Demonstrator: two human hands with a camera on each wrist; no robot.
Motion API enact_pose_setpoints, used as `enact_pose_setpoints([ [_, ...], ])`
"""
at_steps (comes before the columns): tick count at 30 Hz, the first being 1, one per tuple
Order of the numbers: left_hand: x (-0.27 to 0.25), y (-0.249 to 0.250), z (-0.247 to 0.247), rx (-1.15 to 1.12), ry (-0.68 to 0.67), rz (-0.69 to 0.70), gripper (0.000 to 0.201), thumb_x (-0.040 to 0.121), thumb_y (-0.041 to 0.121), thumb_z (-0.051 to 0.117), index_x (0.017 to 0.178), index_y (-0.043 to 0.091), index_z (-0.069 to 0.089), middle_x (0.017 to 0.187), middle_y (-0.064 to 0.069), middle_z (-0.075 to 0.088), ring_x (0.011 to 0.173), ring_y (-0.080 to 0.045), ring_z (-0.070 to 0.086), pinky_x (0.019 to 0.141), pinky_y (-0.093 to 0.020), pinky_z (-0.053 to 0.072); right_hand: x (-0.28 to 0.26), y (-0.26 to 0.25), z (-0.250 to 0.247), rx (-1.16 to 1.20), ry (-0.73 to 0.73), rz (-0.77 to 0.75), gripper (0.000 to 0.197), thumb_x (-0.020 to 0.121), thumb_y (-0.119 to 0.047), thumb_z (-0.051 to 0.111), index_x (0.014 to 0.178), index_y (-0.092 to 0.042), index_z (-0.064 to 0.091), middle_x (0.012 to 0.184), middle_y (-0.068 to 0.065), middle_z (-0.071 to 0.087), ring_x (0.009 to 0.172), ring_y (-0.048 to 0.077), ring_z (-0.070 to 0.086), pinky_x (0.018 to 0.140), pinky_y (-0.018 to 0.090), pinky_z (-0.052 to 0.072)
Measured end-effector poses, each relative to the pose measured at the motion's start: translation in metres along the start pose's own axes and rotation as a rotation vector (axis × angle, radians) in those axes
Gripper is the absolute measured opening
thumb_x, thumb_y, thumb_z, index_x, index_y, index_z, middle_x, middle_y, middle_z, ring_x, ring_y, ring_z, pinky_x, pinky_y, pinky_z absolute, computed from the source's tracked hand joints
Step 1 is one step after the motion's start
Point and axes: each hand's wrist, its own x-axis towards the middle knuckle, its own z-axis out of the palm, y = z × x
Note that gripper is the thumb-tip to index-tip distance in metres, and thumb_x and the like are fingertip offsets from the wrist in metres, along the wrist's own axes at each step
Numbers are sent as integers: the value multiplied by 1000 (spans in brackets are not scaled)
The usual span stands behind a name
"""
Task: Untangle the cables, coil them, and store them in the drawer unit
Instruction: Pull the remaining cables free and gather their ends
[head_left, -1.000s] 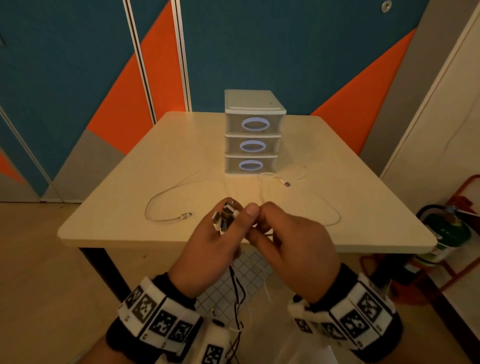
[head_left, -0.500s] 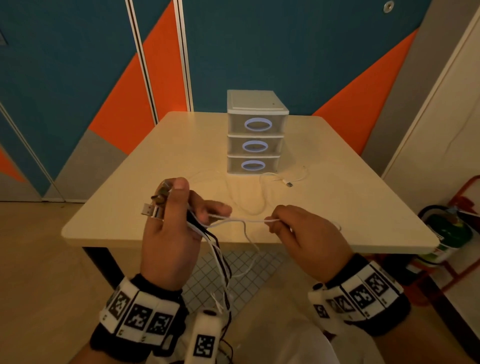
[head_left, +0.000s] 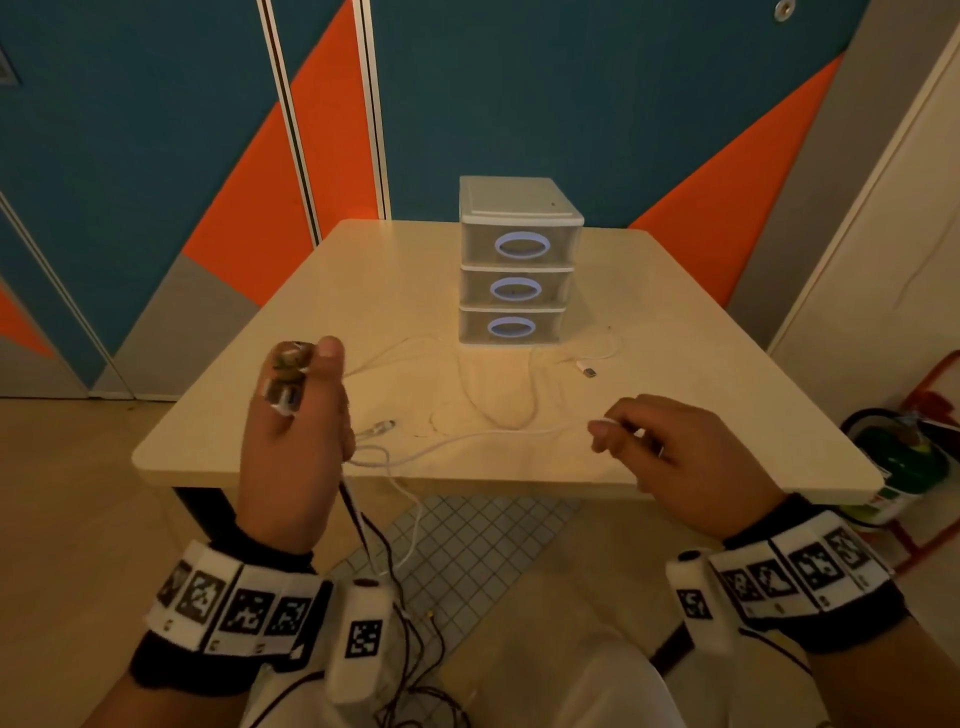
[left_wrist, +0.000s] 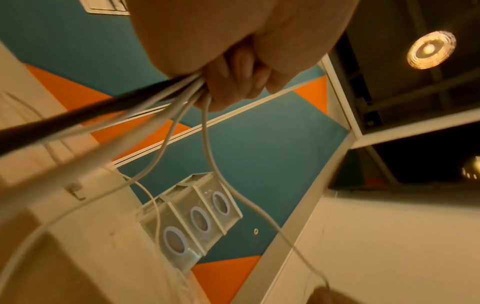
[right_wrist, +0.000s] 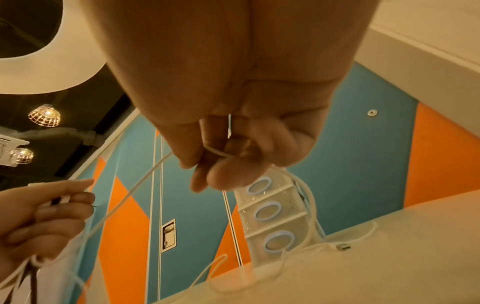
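Note:
My left hand (head_left: 296, 415) is raised over the table's near left edge and grips a bundle of cable ends (head_left: 287, 379), white and black, with plugs sticking out above the fist. The cords (left_wrist: 166, 96) leave the fist below. My right hand (head_left: 670, 447) pinches a white cable (head_left: 467, 436) that runs taut between the two hands; the pinch (right_wrist: 215, 156) shows in the right wrist view. More white cable (head_left: 498, 395) loops on the table before the three-drawer unit (head_left: 519, 260), whose drawers are closed.
The beige table (head_left: 701, 364) carries a loose USB plug (head_left: 589, 371) right of the drawers and another plug (head_left: 382, 427) near my left hand. Black wires (head_left: 384, 561) hang to the floor. A green canister (head_left: 904, 467) stands at the right.
My hands have drawn apart: the left rose and stayed left with the plug bundle, the right slid rightward along the white cable, stretching it out over the table edge.

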Motion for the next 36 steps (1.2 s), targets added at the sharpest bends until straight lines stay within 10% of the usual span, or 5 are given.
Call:
enact_pose_setpoints([
  [9, -34, 1, 55, 444, -423, 201, 36, 96, 57, 47, 102, 24, 59, 79, 12, 63, 65, -5, 57, 56, -22, 40, 38, -54, 21, -237, 44, -105, 35, 99, -42, 36, 94, -21, 64, 86, -5, 50, 72, 16, 53, 65, 34, 45],
  [14, -28, 2, 60, 304, -231, 136, 40, 96, 49, 57, 80, 13, 48, 62, 4, 47, 57, -11, 44, 57, -27, 38, 39, -73, 35, -238, 10, -236, 37, 96, -33, 27, 100, -13, 58, 89, 1, 46, 64, 23, 51, 58, 37, 45],
  [22, -24, -7, 46, 340, -91, 262, 17, 100, 20, 58, 87, 30, 54, 89, 9, 68, 89, -8, 65, 78, -20, 47, 41, -43, 54, -195, -123, -200, 19, 100, -20, 44, 111, -22, 59, 98, 0, 50, 75, 24, 57, 64, 39, 48],
  [30, -9, 4, 18, 96, 96, 344, 22, 102, 11, 48, 85, 21, 39, 75, -15, 45, 73, -25, 55, 71, -44, 44, 65, 37, 49, -158, -183, 64, 21, 101, -17, 42, 103, -24, 63, 90, -3, 48, 83, 21, 54, 73, 31, 38],
  [36, -7, -4, 13, 145, 83, 286, 22, 102, 17, 47, 84, 27, 38, 83, -25, 46, 61, -19, 44, 65, -38, 38, 93, 53, 33, -93, -74, 58, 17, 99, -23, 54, 102, -21, 71, 95, 2, 57, 85, 16, 56, 79, 28, 41],
])
